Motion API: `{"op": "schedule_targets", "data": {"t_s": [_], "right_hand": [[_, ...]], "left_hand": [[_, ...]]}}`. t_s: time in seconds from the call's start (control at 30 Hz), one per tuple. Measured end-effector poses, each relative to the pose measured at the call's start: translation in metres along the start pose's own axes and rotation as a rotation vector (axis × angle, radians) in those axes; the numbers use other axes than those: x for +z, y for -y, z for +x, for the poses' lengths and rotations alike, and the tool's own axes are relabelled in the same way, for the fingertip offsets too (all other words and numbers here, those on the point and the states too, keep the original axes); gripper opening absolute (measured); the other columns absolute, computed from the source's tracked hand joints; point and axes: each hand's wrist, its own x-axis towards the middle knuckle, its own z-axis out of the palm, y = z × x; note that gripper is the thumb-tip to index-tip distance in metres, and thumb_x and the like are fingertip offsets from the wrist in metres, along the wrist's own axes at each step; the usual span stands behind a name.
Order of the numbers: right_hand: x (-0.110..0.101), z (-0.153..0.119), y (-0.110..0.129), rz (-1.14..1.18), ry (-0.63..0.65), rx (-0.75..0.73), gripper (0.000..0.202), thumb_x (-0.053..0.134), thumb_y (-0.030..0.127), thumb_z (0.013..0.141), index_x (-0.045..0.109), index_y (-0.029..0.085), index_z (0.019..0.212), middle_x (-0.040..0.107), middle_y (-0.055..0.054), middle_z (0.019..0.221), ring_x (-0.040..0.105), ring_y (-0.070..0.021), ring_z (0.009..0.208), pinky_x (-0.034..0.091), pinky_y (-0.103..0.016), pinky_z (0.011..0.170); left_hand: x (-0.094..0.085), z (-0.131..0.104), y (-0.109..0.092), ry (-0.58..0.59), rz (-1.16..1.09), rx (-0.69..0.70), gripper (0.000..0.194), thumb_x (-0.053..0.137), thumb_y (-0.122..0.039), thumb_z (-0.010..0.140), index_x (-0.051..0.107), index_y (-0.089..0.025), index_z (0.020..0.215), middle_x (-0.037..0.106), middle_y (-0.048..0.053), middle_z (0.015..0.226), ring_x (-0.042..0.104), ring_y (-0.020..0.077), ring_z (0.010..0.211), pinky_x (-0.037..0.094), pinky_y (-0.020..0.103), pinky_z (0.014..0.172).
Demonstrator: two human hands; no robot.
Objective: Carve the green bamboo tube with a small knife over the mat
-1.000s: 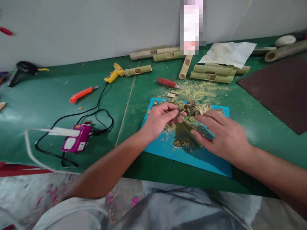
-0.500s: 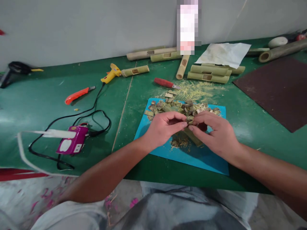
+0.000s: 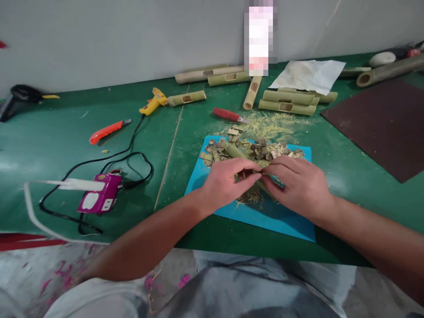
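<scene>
The left hand [image 3: 225, 179] and right hand [image 3: 300, 183] pinch one small, thin greenish bamboo piece [image 3: 263, 173] above a green bamboo tube [image 3: 236, 151]; next move seems to need steady control

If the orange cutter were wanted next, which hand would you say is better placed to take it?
Left, probably: the orange cutter lies left of the blue mat, nearer the left hand than the right hand, though both hands' fingertips meet over the mat.

No readable text; white apple-like mark [image 3: 89, 201] on purple box [image 3: 106, 183].
</scene>
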Motion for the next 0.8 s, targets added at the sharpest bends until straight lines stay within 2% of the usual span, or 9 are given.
{"op": "schedule_targets", "data": {"t_s": [0.17, 0.3, 0.4, 0.53, 0.67, 0.8], "right_hand": [[-0.005, -0.004, 0.003, 0.001, 0.11, 0.072, 0.03, 0.06, 0.041, 0.092, 0.071, 0.014, 0.1, 0.071, -0.009, 0.091, 0.063, -0.0173, 0.073, 0.044, -0.03, 0.062], [-0.009, -0.008, 0.008, -0.025, 0.285, 0.107, 0.038, 0.061, 0.051, 0.088, 0.07, 0.015, 0.1, 0.068, -0.007, 0.087, 0.061, -0.0175, 0.067, 0.04, -0.031, 0.059], [-0.008, -0.009, 0.01, -0.03, 0.369, 0.117, 0.038, 0.061, 0.05, 0.088, 0.07, 0.016, 0.102, 0.067, -0.006, 0.085, 0.061, -0.0178, 0.067, 0.038, -0.031, 0.058], [-0.006, -0.011, 0.01, -0.031, 0.429, 0.174, 0.034, 0.059, 0.044, 0.09, 0.069, 0.018, 0.107, 0.07, -0.006, 0.087, 0.061, -0.017, 0.066, 0.033, -0.03, 0.056], [-0.002, -0.013, 0.007, -0.022, 0.408, 0.221, 0.03, 0.055, 0.037, 0.091, 0.07, 0.018, 0.108, 0.071, -0.005, 0.088, 0.061, -0.0158, 0.065, 0.03, -0.029, 0.053], [0.0, -0.015, 0.006, -0.077, 0.331, 0.219, 0.028, 0.052, 0.035, 0.092, 0.073, 0.017, 0.092, 0.07, -0.005, 0.083, 0.058, -0.0148, 0.061, 0.029, -0.03, 0.052]], "left_hand": [[-0.008, 0.003, 0.01, -0.083, 0.075, -0.009, 0.007, 0.071, -0.021, 0.088, 0.074, -0.019, 0.095, 0.077, 0.001, 0.088, 0.068, 0.0103, 0.071, 0.055, 0.02, 0.068], [-0.014, 0.005, 0.015, -0.125, 0.061, -0.068, 0.013, 0.071, -0.017, 0.086, 0.074, -0.018, 0.099, 0.078, 0.001, 0.088, 0.07, 0.01, 0.072, 0.055, 0.018, 0.067], [-0.016, 0.004, 0.019, -0.137, 0.049, -0.084, 0.012, 0.069, -0.019, 0.088, 0.075, -0.018, 0.098, 0.078, 0.0, 0.084, 0.07, 0.0101, 0.07, 0.055, 0.018, 0.066], [-0.02, 0.005, 0.028, -0.185, 0.128, -0.06, 0.008, 0.072, -0.021, 0.087, 0.077, -0.019, 0.092, 0.075, -0.002, 0.073, 0.063, 0.008, 0.057, 0.049, 0.018, 0.055], [-0.023, 0.008, 0.04, -0.267, 0.13, -0.068, 0.009, 0.07, -0.018, 0.087, 0.077, -0.018, 0.093, 0.076, -0.001, 0.076, 0.064, 0.0076, 0.058, 0.05, 0.018, 0.057], [-0.024, 0.01, 0.048, -0.28, 0.135, -0.046, 0.011, 0.07, -0.016, 0.087, 0.076, -0.017, 0.096, 0.078, 0.002, 0.087, 0.069, 0.0097, 0.067, 0.056, 0.02, 0.065]]}}
